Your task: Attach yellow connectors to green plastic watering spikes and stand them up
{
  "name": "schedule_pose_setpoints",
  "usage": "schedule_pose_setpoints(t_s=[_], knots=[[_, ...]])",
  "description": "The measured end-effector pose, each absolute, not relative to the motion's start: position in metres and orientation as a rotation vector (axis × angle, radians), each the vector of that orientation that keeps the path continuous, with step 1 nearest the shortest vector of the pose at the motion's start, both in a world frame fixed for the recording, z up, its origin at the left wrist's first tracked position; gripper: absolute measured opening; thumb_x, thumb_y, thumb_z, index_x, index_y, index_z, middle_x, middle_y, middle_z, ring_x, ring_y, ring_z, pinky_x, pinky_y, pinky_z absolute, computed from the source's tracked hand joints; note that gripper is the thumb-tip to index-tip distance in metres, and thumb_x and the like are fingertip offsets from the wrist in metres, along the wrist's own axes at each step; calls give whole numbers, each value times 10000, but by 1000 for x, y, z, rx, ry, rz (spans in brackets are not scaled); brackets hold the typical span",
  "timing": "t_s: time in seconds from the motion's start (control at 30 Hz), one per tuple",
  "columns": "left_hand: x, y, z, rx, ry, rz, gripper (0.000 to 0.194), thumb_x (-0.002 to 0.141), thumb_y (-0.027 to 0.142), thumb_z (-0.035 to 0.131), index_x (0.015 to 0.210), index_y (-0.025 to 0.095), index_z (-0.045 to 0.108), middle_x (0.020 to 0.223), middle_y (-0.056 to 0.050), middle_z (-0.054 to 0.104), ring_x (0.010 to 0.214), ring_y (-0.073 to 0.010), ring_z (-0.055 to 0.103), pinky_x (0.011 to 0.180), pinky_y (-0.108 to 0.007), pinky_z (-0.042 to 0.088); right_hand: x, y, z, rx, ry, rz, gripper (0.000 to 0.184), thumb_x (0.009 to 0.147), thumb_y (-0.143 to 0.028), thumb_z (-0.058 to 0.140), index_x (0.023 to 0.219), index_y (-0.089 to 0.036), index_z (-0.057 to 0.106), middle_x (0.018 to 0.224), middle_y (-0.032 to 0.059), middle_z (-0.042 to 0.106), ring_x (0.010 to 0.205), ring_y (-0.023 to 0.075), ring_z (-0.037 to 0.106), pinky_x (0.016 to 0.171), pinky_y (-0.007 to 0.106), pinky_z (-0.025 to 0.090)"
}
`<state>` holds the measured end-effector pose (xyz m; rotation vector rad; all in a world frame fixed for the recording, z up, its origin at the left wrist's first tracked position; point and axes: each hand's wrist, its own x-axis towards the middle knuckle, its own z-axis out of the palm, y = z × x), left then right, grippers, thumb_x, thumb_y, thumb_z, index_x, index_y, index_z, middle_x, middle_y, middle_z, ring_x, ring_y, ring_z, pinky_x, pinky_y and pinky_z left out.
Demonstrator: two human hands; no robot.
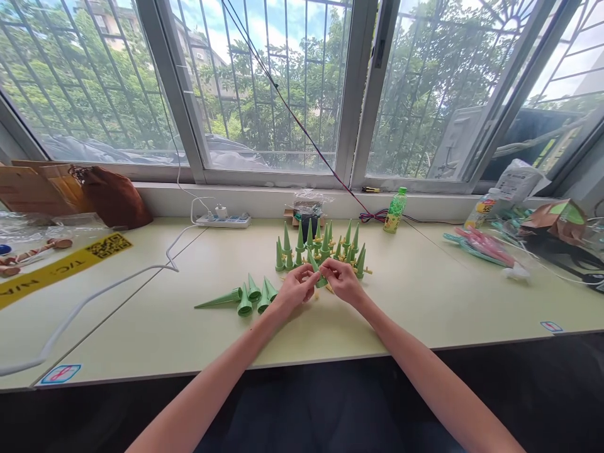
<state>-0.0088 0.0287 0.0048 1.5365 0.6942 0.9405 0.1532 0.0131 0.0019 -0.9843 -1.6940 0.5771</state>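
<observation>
Currently | left hand + right hand | one cone (green), held

fingers partly hide the held cone; left edge cuts off yellow strip.

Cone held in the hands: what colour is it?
The cone is green; it shows best in the head view.

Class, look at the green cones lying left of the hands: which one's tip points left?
The leftmost cone: its tip points left, whereas the tips of the other cones there point up the picture.
</observation>
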Motion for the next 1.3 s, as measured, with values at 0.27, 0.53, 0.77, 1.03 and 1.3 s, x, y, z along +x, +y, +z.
schedule_pose_setpoints(t_s=[0.27,0.53,0.77,1.03,1.3], knots=[[-7,33,-7,2189,752,1300,201,889,300,557,748,167,504,741,17,440,538,-60,380,495,-201,317,153,15,2,-1022,-1650,641,300,893,-390,485,665,-199,439,581,-40,360,525,104,306,486,247,239],[-5,35,-11,2227,786,1293,128,890,262,544,800,170,539,772,15,453,518,-49,368,476,-192,304,154,17,0,-1048,-1639,679,320,896,-422,479,666,-205,435,554,-46,362,510,110,327,484,250,258],[-4,32,-4,1795,824,1124,286,813,406,621,747,176,463,741,20,515,398,-17,344,365,-189,222,153,16,1,-1016,-1664,620,339,908,-435,486,669,-197,456,605,-32,382,537,108,315,490,253,246],[-5,27,7,1598,763,1016,390,738,467,702,720,188,429,611,61,484,339,-33,391,323,-177,249,154,15,0,-1017,-1692,575,356,914,-455,481,676,-190,472,618,-25,397,552,108,323,496,250,250],[-7,28,7,1634,812,966,398,807,545,615,717,187,466,459,76,418,346,-55,364,354,-186,264,153,16,-1,-1046,-1664,577,364,902,-491,502,699,-189,502,593,-34,401,526,104,324,473,245,249]])
